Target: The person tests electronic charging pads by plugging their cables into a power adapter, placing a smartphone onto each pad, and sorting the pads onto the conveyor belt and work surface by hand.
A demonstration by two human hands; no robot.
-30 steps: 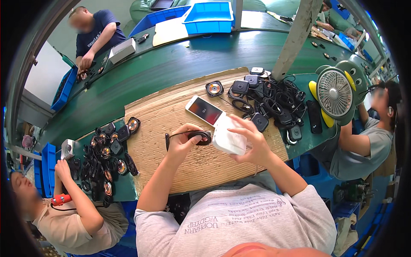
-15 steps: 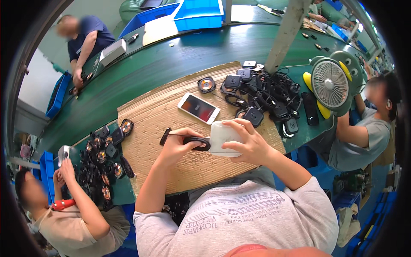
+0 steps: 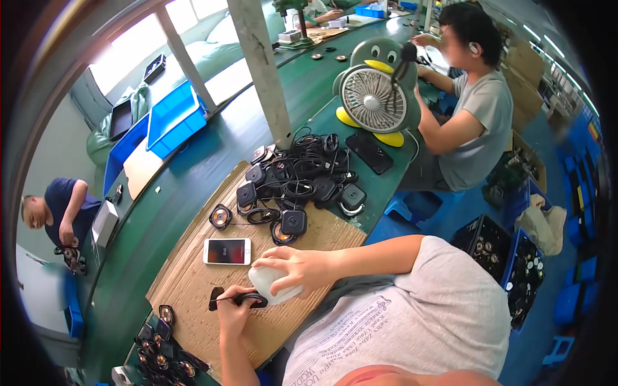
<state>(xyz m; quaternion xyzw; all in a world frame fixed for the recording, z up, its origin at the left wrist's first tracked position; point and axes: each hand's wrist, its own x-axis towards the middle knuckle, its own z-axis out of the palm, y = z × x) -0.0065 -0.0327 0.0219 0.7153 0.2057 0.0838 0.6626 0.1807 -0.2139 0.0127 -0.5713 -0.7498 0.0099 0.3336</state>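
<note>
My right hand (image 3: 297, 267) grips a small white plastic bottle (image 3: 270, 287) lying on its side over the brown cardboard sheet (image 3: 193, 283). My left hand (image 3: 233, 313) sits just below it and holds a thin dark tool or wire with a small black piece (image 3: 248, 300) at the bottle's mouth. A white smartphone (image 3: 226, 251) lies flat on the cardboard just above my hands.
A tangle of black square modules with cables (image 3: 299, 183) lies beyond the phone. More round black parts (image 3: 161, 347) sit at the lower left. A penguin-shaped desk fan (image 3: 373, 96) and a dark phone (image 3: 370, 152) stand further off. Other people work around the green bench (image 3: 193, 167).
The view has swung round to the right and moved closer. My hands keep the same hold on the bottle and the black piece.
</note>
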